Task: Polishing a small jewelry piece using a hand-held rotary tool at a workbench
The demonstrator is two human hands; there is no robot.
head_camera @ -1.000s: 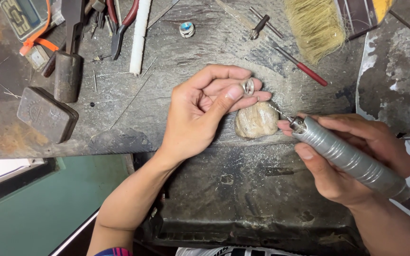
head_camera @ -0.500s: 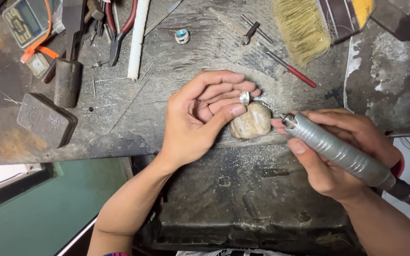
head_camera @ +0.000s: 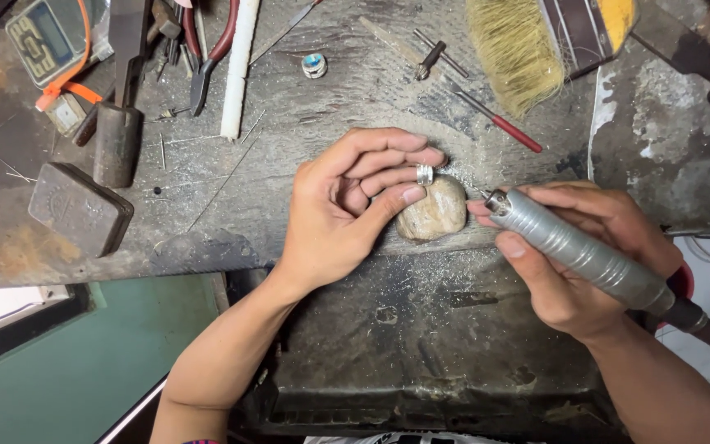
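Head view, looking straight down at a worn, dust-covered counter (head_camera: 371, 90). The left hand (head_camera: 347, 210) lies palm-side down, its fingers curled together and pinching a small silver ring (head_camera: 425, 174) between thumb and fingertips. The ring is pressed against the top edge of a rounded tan wooden peg (head_camera: 433, 211) that juts from the counter's front edge, which seems to brace the ring so it does not slip. The right hand (head_camera: 577, 255) is wrapped around a grey ribbed rotary handpiece (head_camera: 573, 247), held like a thick pen, its metal nose pointing left toward the ring and stopping just beside the peg; whether a bit touches the ring cannot be told. A dark tray (head_camera: 421, 353) below the peg is speckled with pale filings, likely placed to catch them.

Further back lie a bristle brush (head_camera: 511, 49), a red-tipped thin tool (head_camera: 499, 123), red-handled pliers (head_camera: 207, 57), a white rod (head_camera: 238, 70), a dark metal block (head_camera: 80, 207) and a small digital scale (head_camera: 39, 41), all well apart from the hands.
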